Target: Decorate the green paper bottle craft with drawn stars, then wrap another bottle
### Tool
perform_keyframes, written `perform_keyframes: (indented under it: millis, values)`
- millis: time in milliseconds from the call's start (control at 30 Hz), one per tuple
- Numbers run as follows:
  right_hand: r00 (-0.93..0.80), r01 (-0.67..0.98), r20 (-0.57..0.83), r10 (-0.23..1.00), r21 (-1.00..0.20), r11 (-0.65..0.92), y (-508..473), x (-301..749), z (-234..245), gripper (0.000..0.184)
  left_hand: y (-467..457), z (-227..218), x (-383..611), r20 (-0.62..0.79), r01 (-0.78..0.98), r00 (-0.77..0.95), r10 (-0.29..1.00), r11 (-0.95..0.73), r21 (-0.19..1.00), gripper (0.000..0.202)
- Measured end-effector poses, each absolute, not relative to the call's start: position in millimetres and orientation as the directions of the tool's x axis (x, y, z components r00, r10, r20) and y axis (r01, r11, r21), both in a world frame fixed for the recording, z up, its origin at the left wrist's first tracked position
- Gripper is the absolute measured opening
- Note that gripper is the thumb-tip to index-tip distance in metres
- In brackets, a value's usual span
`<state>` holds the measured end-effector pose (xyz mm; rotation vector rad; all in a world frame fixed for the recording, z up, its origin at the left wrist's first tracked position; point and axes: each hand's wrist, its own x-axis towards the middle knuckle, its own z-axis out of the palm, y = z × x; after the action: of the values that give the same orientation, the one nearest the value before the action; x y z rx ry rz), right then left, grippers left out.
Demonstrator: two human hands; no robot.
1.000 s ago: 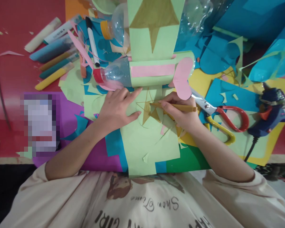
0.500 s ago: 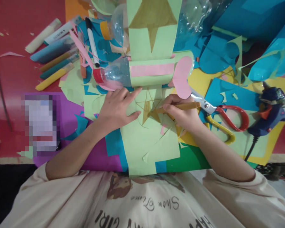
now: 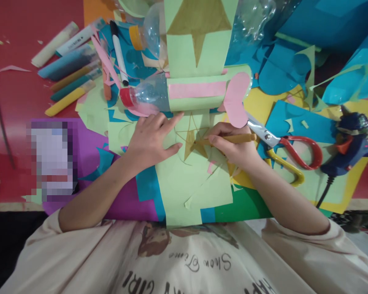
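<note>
My left hand [image 3: 150, 139] lies flat, fingers spread, on a light green sheet of paper [image 3: 187, 179]. A star outline [image 3: 190, 139] is drawn on that sheet, partly filled in with ochre. My right hand [image 3: 234, 148] is closed around an ochre marker [image 3: 233, 138], its tip touching the star's middle. Just beyond both hands lies a clear plastic bottle [image 3: 150, 97] with a red cap, wrapped in green and pink paper, with a pink heart shape [image 3: 234, 100] at its end.
Red and yellow handled scissors [image 3: 286, 153] lie right of my right hand. A dark blue glue gun [image 3: 351, 143] sits at the far right. Several markers [image 3: 69, 75] lie at the upper left on the red table. Blue, yellow and green paper scraps cover the surface.
The marker has shifted slightly across the star, its tip moving a little left and right. My left hand has stayed put on the paper.
</note>
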<state>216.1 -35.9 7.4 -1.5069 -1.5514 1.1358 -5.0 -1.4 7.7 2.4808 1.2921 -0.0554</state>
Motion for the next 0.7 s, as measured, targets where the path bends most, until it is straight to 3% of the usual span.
perform_keyframes:
  millis: [167,467,700]
  values:
    - [-0.124,0.415,-0.138,0.983,-0.907,-0.075,-34.3,216.6,12.3,0.019,-1.6,7.3,-5.2,-0.172,0.793,0.591,0.788,-0.529,0.301,0.065]
    - [-0.075,0.198,-0.113,0.991,-0.975,-0.096,-36.8,219.3,7.8,0.014,-1.7,10.0,-4.2,-0.189,0.802,0.582,0.791,-0.519,0.297,0.065]
    - [-0.161,0.351,-0.107,0.981,-0.935,-0.044,-41.9,219.5,12.8,0.014,-2.2,7.3,-5.6,-0.170,0.796,0.591,0.789,-0.536,0.281,0.066]
